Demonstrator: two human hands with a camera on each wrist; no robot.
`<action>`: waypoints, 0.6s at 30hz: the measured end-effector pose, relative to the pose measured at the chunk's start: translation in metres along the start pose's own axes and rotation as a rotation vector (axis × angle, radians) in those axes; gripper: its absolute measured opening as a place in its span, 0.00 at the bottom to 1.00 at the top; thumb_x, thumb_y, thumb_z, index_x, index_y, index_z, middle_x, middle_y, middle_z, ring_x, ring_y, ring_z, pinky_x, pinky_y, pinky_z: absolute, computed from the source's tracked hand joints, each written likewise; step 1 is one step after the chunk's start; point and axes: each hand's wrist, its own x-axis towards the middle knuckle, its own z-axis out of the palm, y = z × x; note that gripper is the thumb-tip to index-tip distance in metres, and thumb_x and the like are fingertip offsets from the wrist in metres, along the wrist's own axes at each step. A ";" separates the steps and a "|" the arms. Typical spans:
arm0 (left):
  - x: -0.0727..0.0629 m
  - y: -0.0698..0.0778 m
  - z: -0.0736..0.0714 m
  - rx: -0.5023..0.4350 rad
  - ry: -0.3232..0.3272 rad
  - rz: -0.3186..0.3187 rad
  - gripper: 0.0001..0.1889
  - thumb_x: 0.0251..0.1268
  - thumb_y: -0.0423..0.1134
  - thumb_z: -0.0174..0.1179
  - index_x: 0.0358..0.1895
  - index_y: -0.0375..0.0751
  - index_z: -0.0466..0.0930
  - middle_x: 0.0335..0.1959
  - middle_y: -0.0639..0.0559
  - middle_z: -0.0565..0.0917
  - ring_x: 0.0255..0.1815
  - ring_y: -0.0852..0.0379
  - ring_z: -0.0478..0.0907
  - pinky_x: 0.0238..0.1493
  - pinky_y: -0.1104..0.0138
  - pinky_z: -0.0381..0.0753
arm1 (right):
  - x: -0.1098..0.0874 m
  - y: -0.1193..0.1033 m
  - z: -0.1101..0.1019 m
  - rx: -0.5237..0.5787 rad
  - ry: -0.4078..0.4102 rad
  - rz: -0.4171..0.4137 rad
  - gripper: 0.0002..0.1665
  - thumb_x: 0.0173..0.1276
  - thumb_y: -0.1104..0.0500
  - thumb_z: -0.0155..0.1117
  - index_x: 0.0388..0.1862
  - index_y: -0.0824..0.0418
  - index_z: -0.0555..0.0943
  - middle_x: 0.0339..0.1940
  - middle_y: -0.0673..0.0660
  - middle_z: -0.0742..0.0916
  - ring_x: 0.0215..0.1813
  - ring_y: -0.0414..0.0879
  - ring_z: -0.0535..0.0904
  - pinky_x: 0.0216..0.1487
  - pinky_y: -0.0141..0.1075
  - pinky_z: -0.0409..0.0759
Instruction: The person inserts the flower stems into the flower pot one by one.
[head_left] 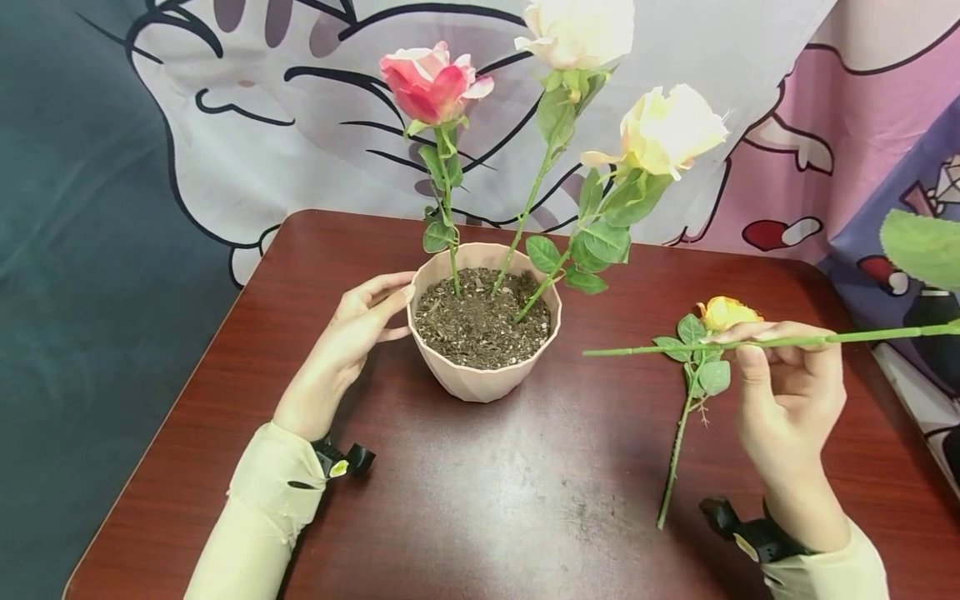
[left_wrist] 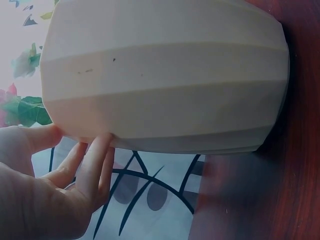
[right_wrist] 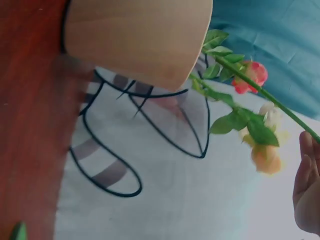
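A pale pink faceted flower pot [head_left: 480, 385] filled with dark soil [head_left: 480, 333] stands on the table. Three artificial roses rise from it: a red-pink rose [head_left: 433, 83], a whitish rose [head_left: 577, 33] and a pale yellow rose [head_left: 663, 133]. My left hand [head_left: 333, 346] grips the pot's left rim, thumb at the edge and fingers against the outer wall [left_wrist: 165, 75]. Over the right side of the table, my right hand [head_left: 795, 408] pinches a green flower stem [head_left: 885, 336] held nearly level. Its cut end points toward the pot; its bloom is outside the head view.
Under the right hand, a yellow-orange rose [head_left: 727, 313] lies on the reddish-brown table [head_left: 480, 517], its stem toward the front. Behind the table hangs a cartoon-printed cloth [head_left: 247, 150], with a dark teal cloth [head_left: 82, 275] on the left.
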 end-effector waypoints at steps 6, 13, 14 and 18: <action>0.000 0.001 0.000 0.005 0.005 0.000 0.21 0.68 0.41 0.54 0.62 0.38 0.69 0.52 0.49 0.75 0.49 0.62 0.75 0.41 0.66 0.83 | 0.011 0.005 0.024 0.030 -0.022 -0.042 0.14 0.57 0.75 0.64 0.33 0.81 0.67 0.29 0.68 0.84 0.32 0.50 0.82 0.34 0.29 0.77; 0.000 -0.001 -0.001 0.009 0.003 -0.004 0.22 0.68 0.42 0.54 0.62 0.38 0.69 0.52 0.49 0.75 0.49 0.62 0.75 0.42 0.66 0.83 | 0.018 0.016 0.051 -0.005 -0.129 -0.048 0.14 0.61 0.72 0.62 0.35 0.80 0.67 0.31 0.64 0.84 0.33 0.46 0.83 0.32 0.26 0.77; 0.000 -0.001 -0.001 0.011 0.003 -0.003 0.22 0.68 0.42 0.54 0.63 0.38 0.69 0.52 0.49 0.75 0.49 0.62 0.75 0.42 0.66 0.83 | 0.018 0.019 0.054 -0.015 -0.142 -0.047 0.15 0.61 0.71 0.62 0.35 0.80 0.66 0.32 0.63 0.84 0.32 0.46 0.83 0.33 0.26 0.78; -0.001 -0.001 -0.001 0.011 0.002 0.004 0.22 0.68 0.42 0.54 0.63 0.38 0.69 0.53 0.49 0.75 0.49 0.62 0.75 0.42 0.66 0.83 | 0.018 0.031 0.068 -0.067 -0.210 -0.045 0.18 0.64 0.68 0.61 0.37 0.82 0.65 0.34 0.61 0.85 0.33 0.44 0.82 0.34 0.28 0.80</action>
